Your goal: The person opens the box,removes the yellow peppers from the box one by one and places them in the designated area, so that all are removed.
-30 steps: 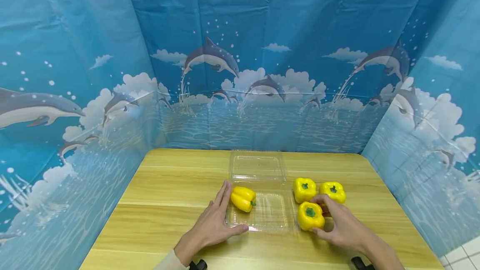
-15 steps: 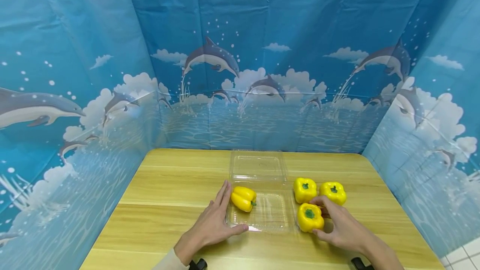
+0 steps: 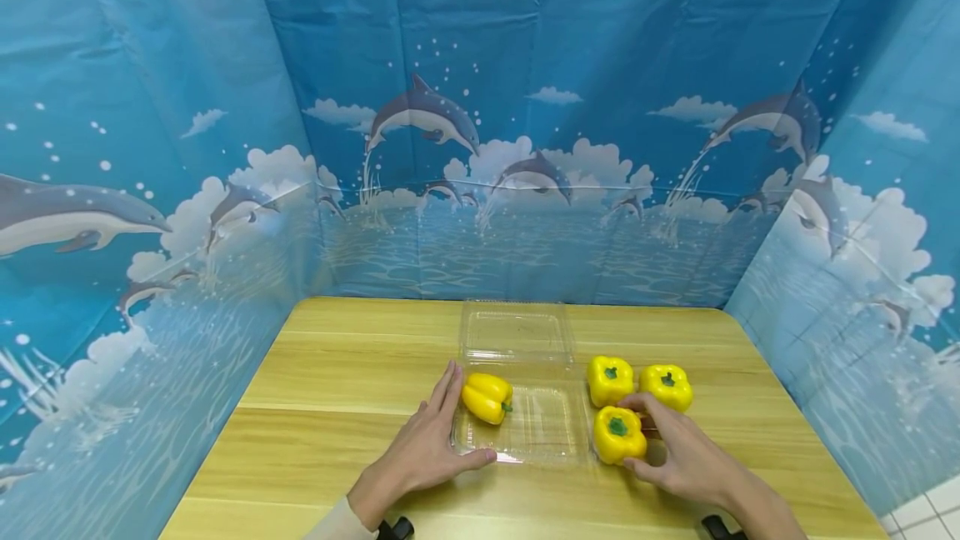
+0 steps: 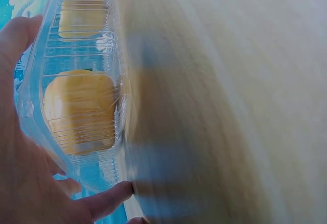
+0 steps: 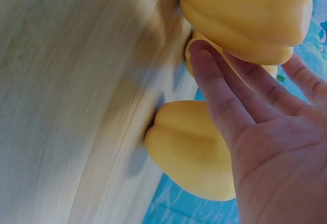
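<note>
The right hand point(image 3: 686, 457) curls round the nearest yellow pepper point(image 3: 618, 435) — thumb on its near side, fingers wrapped over its far side — and the pepper sits just off the right edge of the clear plastic box point(image 3: 525, 427), close to the table's front edge. In the right wrist view the same pepper point(image 5: 245, 17) fills the top of the frame with the fingers point(image 5: 225, 91) bent beneath it, and a second pepper point(image 5: 191, 150) lies just beside the palm.

The left hand point(image 3: 427, 452) lies flat with fingers straight and slightly spread, pressing against the left side of the box; its thumb reaches along the box's front rim. Inside the box, in its far left corner, lies another pepper point(image 3: 487, 397) on its side, stem pointing right. The left wrist view shows this pepper point(image 4: 79, 109) through the ribbed wall of the box point(image 4: 110, 50).

The box's open lid point(image 3: 514, 332) lies flat behind it, towards the table's back edge. Two more peppers — one point(image 3: 608, 378) near the box, one point(image 3: 665, 386) to its right — stand upright, just behind the right hand. The wooden table point(image 3: 330, 407) is walled in by a blue dolphin backdrop point(image 3: 480, 132).
</note>
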{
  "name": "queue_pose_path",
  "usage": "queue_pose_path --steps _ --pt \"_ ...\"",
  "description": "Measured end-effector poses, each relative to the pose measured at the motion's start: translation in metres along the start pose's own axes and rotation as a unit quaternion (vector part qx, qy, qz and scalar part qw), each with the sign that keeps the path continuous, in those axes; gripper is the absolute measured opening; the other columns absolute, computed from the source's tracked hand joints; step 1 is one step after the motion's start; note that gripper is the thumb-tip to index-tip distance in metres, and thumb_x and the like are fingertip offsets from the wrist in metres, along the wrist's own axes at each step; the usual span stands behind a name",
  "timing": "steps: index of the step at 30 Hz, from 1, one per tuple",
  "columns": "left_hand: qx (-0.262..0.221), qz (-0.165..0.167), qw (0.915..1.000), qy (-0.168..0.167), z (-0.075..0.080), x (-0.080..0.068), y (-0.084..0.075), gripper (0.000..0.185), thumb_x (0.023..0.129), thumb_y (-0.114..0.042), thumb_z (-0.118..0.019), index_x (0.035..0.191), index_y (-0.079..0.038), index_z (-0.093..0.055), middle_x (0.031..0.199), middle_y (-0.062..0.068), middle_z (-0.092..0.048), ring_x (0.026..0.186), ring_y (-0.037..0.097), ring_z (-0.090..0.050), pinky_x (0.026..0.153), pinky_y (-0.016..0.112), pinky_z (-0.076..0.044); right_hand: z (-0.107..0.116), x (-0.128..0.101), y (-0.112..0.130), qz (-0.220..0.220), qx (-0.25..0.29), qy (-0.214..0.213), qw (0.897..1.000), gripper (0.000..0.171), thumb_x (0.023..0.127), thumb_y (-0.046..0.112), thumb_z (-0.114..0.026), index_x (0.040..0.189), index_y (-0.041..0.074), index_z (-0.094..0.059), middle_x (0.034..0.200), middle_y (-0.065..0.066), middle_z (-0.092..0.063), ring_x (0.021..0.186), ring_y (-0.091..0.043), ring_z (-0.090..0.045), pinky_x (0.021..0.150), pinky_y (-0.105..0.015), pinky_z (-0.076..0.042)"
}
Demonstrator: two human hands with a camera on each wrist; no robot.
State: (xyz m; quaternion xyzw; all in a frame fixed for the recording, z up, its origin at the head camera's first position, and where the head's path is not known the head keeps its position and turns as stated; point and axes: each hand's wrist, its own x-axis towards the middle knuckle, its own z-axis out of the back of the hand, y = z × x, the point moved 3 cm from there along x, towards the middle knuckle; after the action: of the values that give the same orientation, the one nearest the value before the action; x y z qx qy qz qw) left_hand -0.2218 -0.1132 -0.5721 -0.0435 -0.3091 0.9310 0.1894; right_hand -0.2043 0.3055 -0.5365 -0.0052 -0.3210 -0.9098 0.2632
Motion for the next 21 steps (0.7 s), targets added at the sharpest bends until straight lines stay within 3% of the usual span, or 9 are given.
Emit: queue_pose_path --steps 8,21 --pt "0.002 -0.002 1.0 -0.001 -0.0002 0.0004 0.0007 0.136 0.096 -0.083 -0.077 0.19 -0.019 -0.003 0.2 0.009 0.003 0.167 0.052 -0.051 0.138 0.08 -0.037 0.0004 -0.0013 0.0008 -0.004 -0.003 -0.004 1.0 0.074 0.099 0.033 -0.097 0.155 0.009 -0.056 0.151 -0.011 -0.071 0.129 -0.013 -0.076 0.101 -0.034 -0.072" --pt "0.002 -0.002 1.0 -0.002 -0.0009 0.0004 0.0006 0.136 0.095 -0.083 -0.077 0.19 -0.02 -0.002 0.2 0.01 0.002 0.166 0.053 -0.053 0.138 0.081 -0.036 0.0044 -0.0034 0.0066 0.015 -0.014 -0.035 0.999 0.075 0.095 0.028 -0.1 0.154 0.008 -0.059 0.149 -0.008 -0.074 0.127 -0.012 -0.075 0.098 -0.036 -0.073"
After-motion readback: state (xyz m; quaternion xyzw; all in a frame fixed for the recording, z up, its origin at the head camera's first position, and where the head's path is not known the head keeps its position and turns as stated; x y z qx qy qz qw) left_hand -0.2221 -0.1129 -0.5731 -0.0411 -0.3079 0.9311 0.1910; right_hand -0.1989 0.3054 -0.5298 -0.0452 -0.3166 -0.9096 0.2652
